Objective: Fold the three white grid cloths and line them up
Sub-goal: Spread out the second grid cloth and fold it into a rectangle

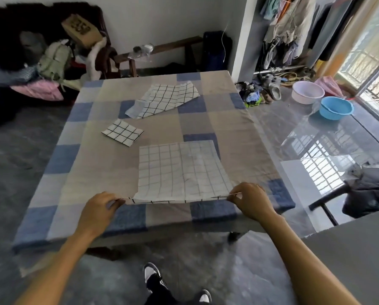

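Three white grid cloths lie on a table covered in a blue and beige check cloth [91, 164]. The nearest cloth [182, 170] is spread flat, pale side up, near the front edge. My left hand [100, 205] pinches its near left corner, and my right hand [250, 199] pinches its near right corner. The near edge is lifted slightly between them. A small folded cloth [122, 132] rests to the left of the middle. A rumpled, unfolded cloth [164, 99] lies toward the far side.
A white basin [307, 92] and a blue basin [336, 107] stand on the shiny floor at right, beside shoes [270, 91]. Clothes hang at the back right. A pile of bags and a box fills the back left. My feet [155, 280] show below.
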Motion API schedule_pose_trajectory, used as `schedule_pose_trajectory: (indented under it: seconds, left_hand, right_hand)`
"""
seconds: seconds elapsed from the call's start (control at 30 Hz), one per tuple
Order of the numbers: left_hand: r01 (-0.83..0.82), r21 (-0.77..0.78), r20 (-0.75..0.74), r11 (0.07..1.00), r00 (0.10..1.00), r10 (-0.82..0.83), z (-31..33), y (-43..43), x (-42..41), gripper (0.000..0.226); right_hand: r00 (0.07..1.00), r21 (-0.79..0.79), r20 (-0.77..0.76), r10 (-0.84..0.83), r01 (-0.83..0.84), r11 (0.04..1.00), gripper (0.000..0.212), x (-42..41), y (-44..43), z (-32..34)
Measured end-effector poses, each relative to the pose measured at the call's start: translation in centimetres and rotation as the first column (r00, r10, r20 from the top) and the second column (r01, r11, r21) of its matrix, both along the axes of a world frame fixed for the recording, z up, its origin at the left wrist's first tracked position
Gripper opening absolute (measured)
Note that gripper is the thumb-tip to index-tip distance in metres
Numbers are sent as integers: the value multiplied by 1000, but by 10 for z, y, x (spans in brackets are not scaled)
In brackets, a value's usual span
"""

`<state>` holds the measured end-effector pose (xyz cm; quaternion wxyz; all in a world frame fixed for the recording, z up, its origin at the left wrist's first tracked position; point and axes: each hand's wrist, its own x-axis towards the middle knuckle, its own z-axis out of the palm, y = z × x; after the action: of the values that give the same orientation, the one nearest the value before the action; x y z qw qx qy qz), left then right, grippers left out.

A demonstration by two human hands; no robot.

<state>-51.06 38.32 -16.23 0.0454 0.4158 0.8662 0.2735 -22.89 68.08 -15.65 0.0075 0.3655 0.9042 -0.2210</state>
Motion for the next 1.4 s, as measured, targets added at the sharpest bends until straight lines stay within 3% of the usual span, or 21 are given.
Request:
schedule_pose_trajectory:
  seconds: [0.2, 0.33, 0.6, 0.93, 1.2, 1.4]
  left_hand:
    - [-140, 102, 139, 985, 982, 125, -3, 6, -3, 12]
    - [-174, 158, 237, 972, 962, 134, -1, 21, -19, 13]
    - [-173, 221, 277, 960, 955, 108, -5, 69, -77, 20]
    - [-124, 150, 308, 981, 949, 73, -35, 122, -140, 24]
    - [-239, 25, 316, 971, 923, 219, -71, 165, -169, 22]
    - [-324, -174, 327, 930, 872, 365, -99, 188, -174, 18]
  right_hand:
    - [985, -56, -135, -107, 100, 993, 26, -7, 4, -5]
    - [958, -76, -188, -216, 205, 976, 19, -22, 7, -8]
    - [807, -157, -335, -486, 461, 874, 12, -62, 19, -11]
    - [767, -129, -261, -587, 575, 808, 23, -110, 46, -26]
    - [795, -198, -155, -587, 557, 807, 23, -166, 114, -78]
    - [845, -178, -5, -535, 526, 832, 28, -198, 147, -120]
